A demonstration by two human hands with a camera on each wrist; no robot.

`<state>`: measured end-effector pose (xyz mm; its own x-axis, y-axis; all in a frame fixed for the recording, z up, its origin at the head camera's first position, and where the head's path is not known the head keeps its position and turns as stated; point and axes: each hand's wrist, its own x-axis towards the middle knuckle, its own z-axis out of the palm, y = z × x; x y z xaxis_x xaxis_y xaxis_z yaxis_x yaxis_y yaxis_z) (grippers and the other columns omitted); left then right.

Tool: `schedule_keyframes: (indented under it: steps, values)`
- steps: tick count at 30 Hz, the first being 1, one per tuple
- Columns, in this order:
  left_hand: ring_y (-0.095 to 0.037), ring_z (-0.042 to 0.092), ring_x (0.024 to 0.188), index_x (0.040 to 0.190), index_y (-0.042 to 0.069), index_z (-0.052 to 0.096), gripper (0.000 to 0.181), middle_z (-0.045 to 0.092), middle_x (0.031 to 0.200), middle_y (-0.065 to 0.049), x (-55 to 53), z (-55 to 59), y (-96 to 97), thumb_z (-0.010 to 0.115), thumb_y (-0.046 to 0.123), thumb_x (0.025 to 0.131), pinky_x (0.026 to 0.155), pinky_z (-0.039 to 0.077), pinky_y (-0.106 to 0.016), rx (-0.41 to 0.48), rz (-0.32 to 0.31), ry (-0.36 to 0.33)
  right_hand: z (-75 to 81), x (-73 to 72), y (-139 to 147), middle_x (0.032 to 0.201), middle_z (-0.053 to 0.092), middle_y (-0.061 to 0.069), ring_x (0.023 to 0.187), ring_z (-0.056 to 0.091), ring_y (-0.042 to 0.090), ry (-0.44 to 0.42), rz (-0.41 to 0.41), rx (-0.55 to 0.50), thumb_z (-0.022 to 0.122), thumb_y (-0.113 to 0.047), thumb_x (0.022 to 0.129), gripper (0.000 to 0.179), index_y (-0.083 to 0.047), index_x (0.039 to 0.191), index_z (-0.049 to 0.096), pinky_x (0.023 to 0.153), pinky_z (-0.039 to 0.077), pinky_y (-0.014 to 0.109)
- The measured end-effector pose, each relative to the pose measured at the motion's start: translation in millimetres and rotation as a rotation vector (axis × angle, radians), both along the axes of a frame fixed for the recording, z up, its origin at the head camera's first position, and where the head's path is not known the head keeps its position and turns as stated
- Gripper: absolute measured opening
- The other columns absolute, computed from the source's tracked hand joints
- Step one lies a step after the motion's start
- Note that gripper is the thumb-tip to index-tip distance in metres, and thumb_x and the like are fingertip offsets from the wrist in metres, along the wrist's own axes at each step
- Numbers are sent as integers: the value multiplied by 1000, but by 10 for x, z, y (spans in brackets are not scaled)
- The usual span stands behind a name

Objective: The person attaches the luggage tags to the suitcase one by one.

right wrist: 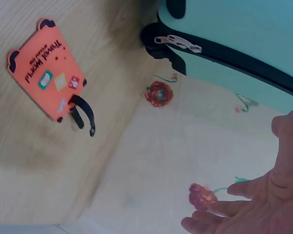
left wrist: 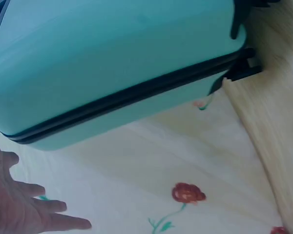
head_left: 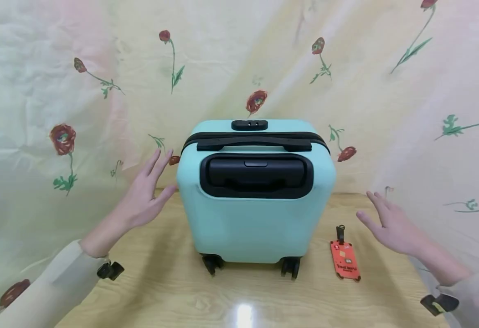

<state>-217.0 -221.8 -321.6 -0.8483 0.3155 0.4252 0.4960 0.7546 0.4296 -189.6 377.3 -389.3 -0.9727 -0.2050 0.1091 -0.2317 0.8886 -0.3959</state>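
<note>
A mint-green suitcase (head_left: 251, 228) stands upright on its black wheels, its dark carry handle (head_left: 253, 143) and recessed pull handle (head_left: 256, 171) facing me. To its left my left hand (head_left: 146, 196) is raised with fingers spread, thumb close to the suitcase's side; contact is unclear. In the left wrist view that hand (left wrist: 19, 204) holds nothing. My right hand (head_left: 393, 225) hovers apart from the suitcase on the right, fingers extended, also holding nothing. Between the right hand and the suitcase lies an orange-red luggage tag (head_left: 345, 260) with a black strap (right wrist: 83, 112).
The wooden table (head_left: 173, 296) carries the suitcase and the tag. A pale cloth with painted red flowers (head_left: 239, 59) hangs behind and along both sides. The suitcase's zipper pulls (right wrist: 178, 43) show low on its right side.
</note>
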Motion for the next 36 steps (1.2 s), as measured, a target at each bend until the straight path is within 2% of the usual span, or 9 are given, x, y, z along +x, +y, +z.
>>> schedule_keyframes:
  steps: [8,10,13,15,19,26,31,34,36]
  values:
    - [-42,34,159,168,22,33,70,30,175,-13,-107,124,212,50,56,109,122,33,-72,114,-93,196,-160,-79,-28,158,30,49,141,32,71,14,-18,26,52,-42,112,82,19,159,24,110,31,82]
    - [-39,42,156,168,20,36,69,33,174,-13,-129,150,264,49,55,110,121,40,-66,138,-134,236,-205,-85,-29,156,33,48,140,34,70,25,-29,34,53,-42,111,80,19,157,28,109,32,82]
    - [-35,46,154,166,16,38,69,35,173,-12,-145,194,334,48,54,110,115,50,-57,161,-193,279,-269,-84,-32,153,38,48,137,37,70,29,-50,55,55,-42,111,78,19,154,35,108,34,82]
    - [-33,46,154,166,15,39,69,36,172,-11,-155,215,369,48,55,110,109,55,-53,167,-218,295,-307,-77,-40,151,40,48,136,39,70,27,-62,64,56,-42,110,76,19,152,39,107,35,82]
    - [-32,43,156,165,18,41,68,39,171,-10,-172,252,426,48,56,109,106,57,-55,161,-220,312,-385,-65,-58,147,44,48,131,44,69,27,-77,71,57,-40,110,71,19,148,45,105,39,81]
    - [-34,50,151,157,12,53,59,54,161,-13,-170,271,503,59,41,106,120,44,-59,201,-226,346,-585,-78,-81,139,52,48,125,51,66,-2,-104,78,60,-36,108,63,17,142,54,98,47,76]
    - [-32,52,150,154,7,56,59,57,158,-13,-166,259,528,65,26,99,121,44,-58,230,-218,357,-745,-97,-110,132,60,45,117,61,62,-59,-134,90,63,-37,106,64,18,136,57,92,53,71]
    - [-32,51,151,153,7,57,58,57,159,-13,-175,259,524,67,24,98,120,45,-57,231,-218,349,-880,-104,-130,126,65,42,96,71,47,-91,-141,78,67,-39,104,67,19,135,58,86,57,65]
    - [-32,52,150,152,7,58,58,57,159,-12,-184,264,518,68,23,97,120,46,-56,227,-219,343,-993,-109,-141,112,69,37,77,70,33,-115,-145,57,70,-41,102,71,20,136,56,77,59,56]
